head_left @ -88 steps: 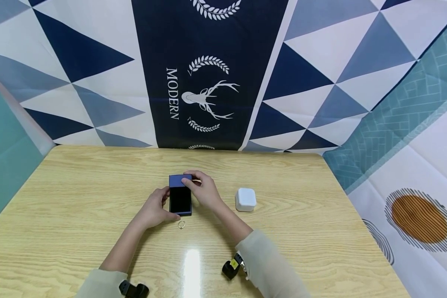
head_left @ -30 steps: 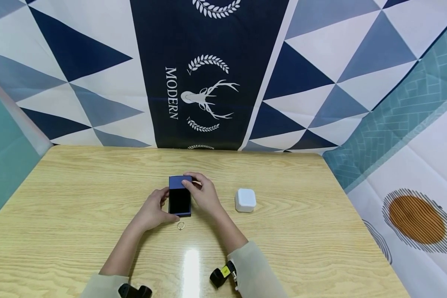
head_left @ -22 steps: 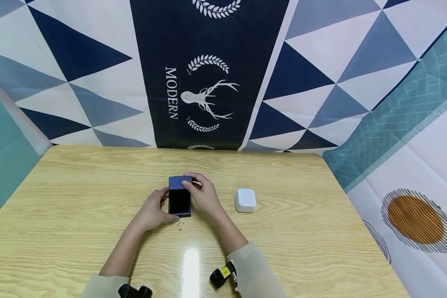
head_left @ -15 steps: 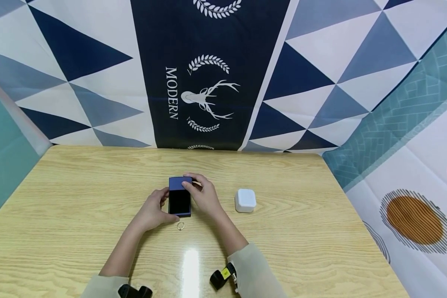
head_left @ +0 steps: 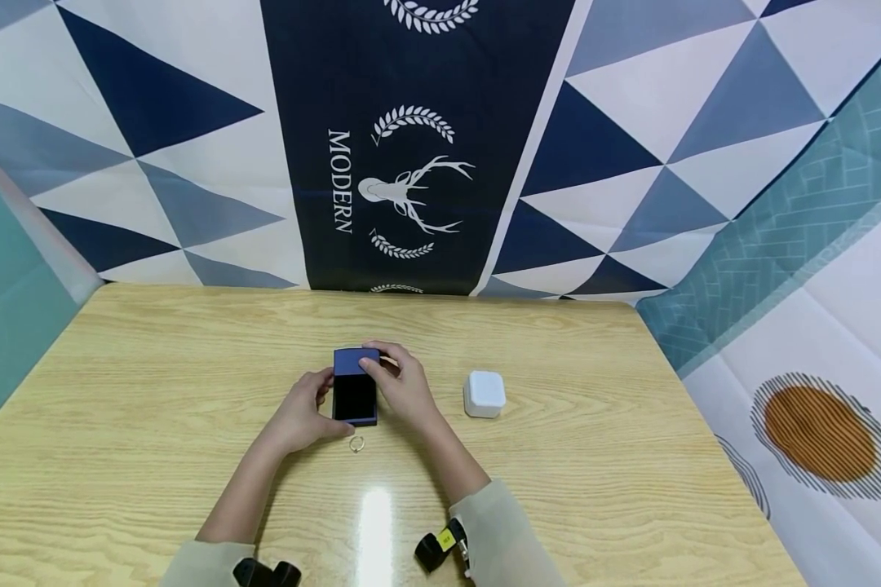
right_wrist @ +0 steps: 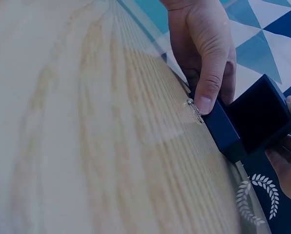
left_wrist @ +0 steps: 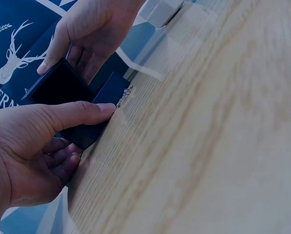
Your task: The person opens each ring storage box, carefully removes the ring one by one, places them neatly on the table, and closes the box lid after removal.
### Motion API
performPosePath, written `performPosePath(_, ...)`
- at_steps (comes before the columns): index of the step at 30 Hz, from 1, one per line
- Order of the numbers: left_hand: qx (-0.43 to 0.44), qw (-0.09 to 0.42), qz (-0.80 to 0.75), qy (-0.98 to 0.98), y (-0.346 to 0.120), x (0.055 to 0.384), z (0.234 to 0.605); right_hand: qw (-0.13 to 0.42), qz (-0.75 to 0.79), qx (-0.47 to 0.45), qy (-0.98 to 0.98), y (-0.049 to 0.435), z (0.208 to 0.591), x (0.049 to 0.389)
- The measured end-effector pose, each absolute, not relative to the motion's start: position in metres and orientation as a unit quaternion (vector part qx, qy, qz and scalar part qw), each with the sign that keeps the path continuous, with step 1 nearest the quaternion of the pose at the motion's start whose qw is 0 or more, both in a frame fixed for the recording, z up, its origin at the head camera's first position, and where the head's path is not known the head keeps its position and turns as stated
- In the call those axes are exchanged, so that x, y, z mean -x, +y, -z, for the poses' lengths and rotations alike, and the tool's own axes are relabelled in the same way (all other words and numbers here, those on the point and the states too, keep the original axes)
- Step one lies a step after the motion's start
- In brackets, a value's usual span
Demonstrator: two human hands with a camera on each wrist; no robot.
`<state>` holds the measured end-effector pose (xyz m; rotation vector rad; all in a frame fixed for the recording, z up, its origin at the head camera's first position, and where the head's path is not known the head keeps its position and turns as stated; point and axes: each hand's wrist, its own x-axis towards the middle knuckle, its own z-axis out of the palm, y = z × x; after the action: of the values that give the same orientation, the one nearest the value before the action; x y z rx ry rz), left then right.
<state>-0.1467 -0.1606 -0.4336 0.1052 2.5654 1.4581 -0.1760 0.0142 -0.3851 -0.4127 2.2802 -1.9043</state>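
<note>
A navy ring box (head_left: 356, 421) sits on the table with its lid (head_left: 348, 360) raised and a dark interior. My left hand (head_left: 300, 414) grips the base from the left, its thumb across the front edge and fingers curled at the side. The right hand (head_left: 404, 381) pinches the lid between thumb and fingers at its right. In front of the box, near my left thumb, lies a ring (head_left: 356, 443). The right wrist view shows that ring (right_wrist: 195, 111) with a small stone, close to the left thumb and the box's base. Whether the thumb touches it I cannot tell.
To the right of the box stands a small white rounded cube (head_left: 484, 395) on the wooden table (head_left: 595, 456). A patterned cloth (head_left: 404, 163) hangs behind the table's far edge. Black wrist cameras (head_left: 431, 551) sit at both sleeves.
Between the oldest frame and now, my right forearm and sleeve shift slightly left and toward me. Both hands keep the same hold on the box; the ring stays in front of it.
</note>
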Motion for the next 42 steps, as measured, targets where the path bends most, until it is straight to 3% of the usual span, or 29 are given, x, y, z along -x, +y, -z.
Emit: performPosePath(42, -0.039, 0.092, -0.478, 0.872, -0.1608, 0.1449, 0.4299, 0.077, 0.651, 0.167, 0.736, 0.0192, 0.3882, 0.1710)
